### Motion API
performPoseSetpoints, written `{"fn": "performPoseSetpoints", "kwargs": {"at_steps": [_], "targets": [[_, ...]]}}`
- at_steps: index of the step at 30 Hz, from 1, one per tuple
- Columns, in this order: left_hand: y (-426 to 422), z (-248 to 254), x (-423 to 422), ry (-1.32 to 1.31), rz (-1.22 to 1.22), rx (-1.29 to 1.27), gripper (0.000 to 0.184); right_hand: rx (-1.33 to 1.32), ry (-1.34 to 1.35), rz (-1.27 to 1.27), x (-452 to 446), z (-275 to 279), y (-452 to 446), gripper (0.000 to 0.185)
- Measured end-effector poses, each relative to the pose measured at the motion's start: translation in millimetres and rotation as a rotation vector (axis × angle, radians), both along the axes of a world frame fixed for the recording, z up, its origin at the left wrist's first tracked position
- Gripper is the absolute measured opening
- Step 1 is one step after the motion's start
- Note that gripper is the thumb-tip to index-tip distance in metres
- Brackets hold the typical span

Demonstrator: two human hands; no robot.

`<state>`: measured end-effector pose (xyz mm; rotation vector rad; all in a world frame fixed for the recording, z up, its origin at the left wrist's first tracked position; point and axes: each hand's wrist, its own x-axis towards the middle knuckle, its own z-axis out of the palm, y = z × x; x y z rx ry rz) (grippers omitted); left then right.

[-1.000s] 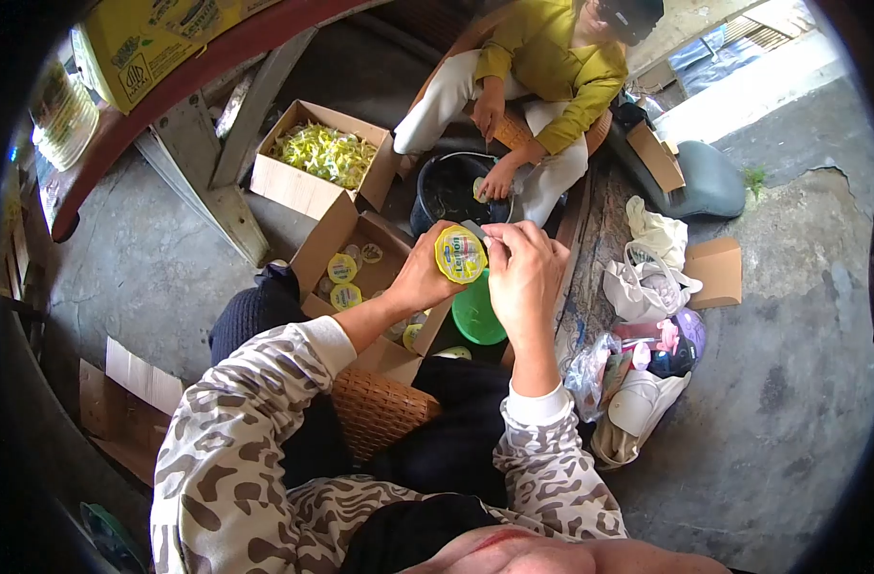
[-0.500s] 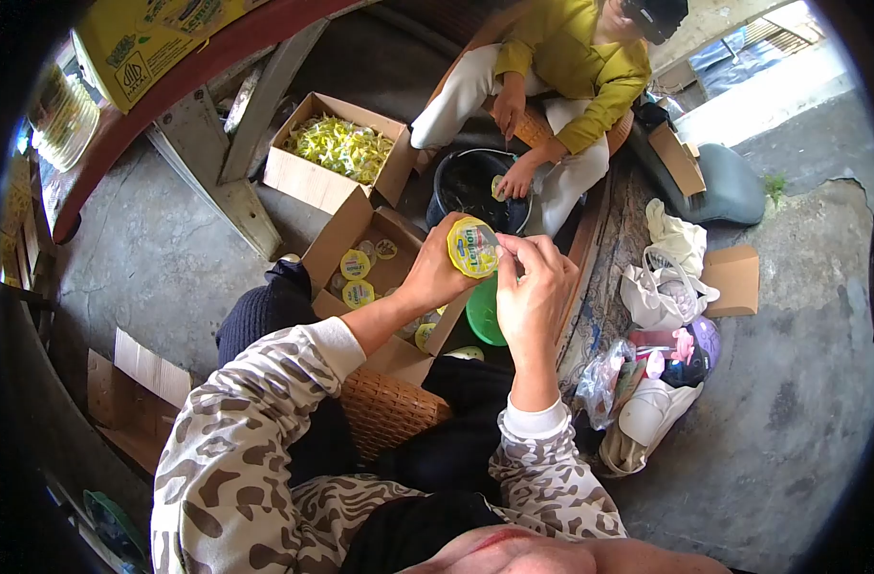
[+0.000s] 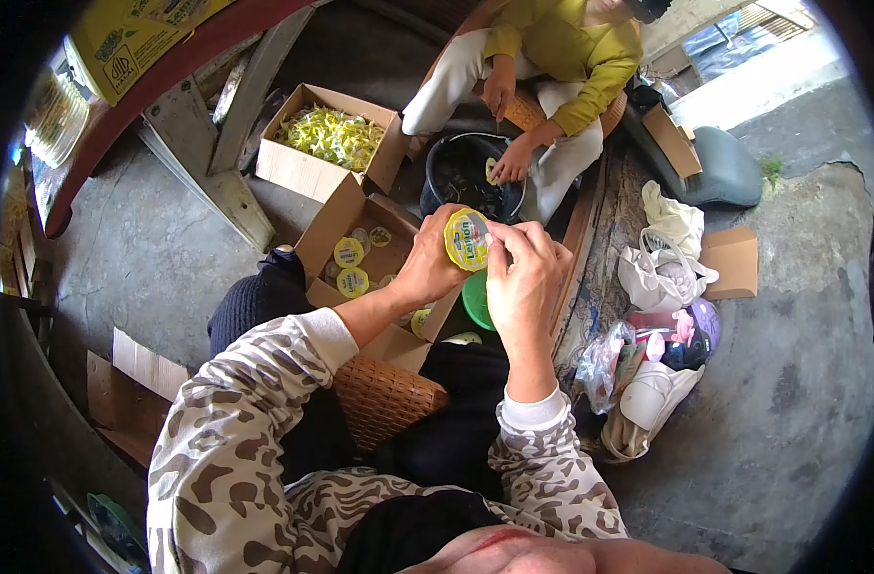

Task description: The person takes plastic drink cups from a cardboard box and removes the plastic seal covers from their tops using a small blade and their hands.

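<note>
My left hand [image 3: 429, 260] is closed around a plastic cup whose round yellow lid [image 3: 467, 241], printed "Lemon", faces up. The cup's body is mostly hidden by my fingers. At the lid's right edge, my right hand [image 3: 525, 277] is closed in a pinch, fingertips touching the rim. A thin grey blade-like piece [image 3: 478, 226] lies over the lid beside those fingertips; its full shape is hidden. Below my hands stands an open cardboard box [image 3: 324, 230] with several yellow-lidded cups [image 3: 352, 281] in it.
Opposite, a person in a yellow-green top [image 3: 563, 67] holds a cup over a black bucket [image 3: 432, 182]. A box of yellow strips [image 3: 327, 136] stands left of them. A green basin [image 3: 477, 301] sits below my hands. Bags [image 3: 655, 263] lie at right, a cardboard box [image 3: 136, 387] at left.
The whole view has shifted slightly, so most things sit a little higher and further left. The lid has tilted a little in my left hand; my right fingertips stay at its edge.
</note>
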<state>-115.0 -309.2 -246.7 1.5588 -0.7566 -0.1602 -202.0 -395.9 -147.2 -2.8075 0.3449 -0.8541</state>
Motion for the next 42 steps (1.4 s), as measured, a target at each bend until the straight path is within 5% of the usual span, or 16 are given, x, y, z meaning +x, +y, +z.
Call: {"fn": "performPoseSetpoints", "kwargs": {"at_steps": [42], "targets": [[-4, -8, -5, -0.013, 0.019, 0.018, 0.064, -0.036, 0.091, 0.013, -4, -7, 3, 0.023]]}}
